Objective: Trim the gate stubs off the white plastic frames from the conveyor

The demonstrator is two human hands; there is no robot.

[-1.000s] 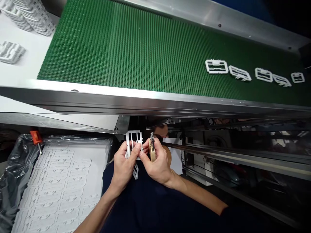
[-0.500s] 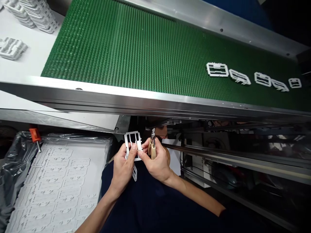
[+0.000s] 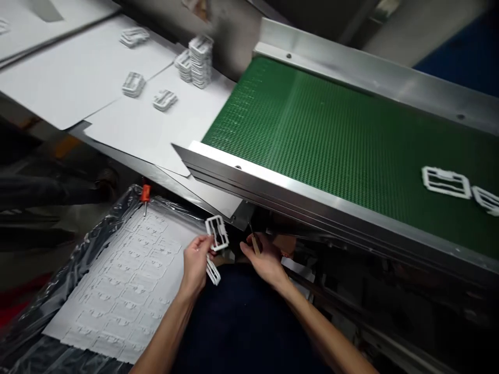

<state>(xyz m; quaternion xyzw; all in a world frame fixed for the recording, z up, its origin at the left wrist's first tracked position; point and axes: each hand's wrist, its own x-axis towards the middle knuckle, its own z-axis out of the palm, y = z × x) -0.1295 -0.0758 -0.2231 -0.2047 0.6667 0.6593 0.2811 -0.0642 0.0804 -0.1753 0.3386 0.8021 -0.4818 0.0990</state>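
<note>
My left hand [image 3: 196, 264] is closed on a white plastic frame [image 3: 223, 232], pinched at its lower left edge and held up in front of my lap. A second white frame [image 3: 212, 272] hangs tilted below the same fingers. To the right, my right hand [image 3: 267, 261] is wrapped round a pair of pliers with tan handles [image 3: 256, 244]. Their metal jaws are thin and blurred against the dark background. A gap separates the right hand from the frames.
A green conveyor belt [image 3: 312, 137] with a metal side rail [image 3: 280, 180] carries white frames [image 3: 446, 183] on the right. Stacked frames [image 3: 201, 62] stand on a white table [image 3: 117, 111]. An orange-handled screwdriver [image 3: 145, 193] sits at the edge of a plastic-lined box holding a moulded white sheet [image 3: 128, 275].
My view has swung left, bringing more of the table in. My hands have drawn apart: the right hand with the pliers has come away from the frame in my left hand.
</note>
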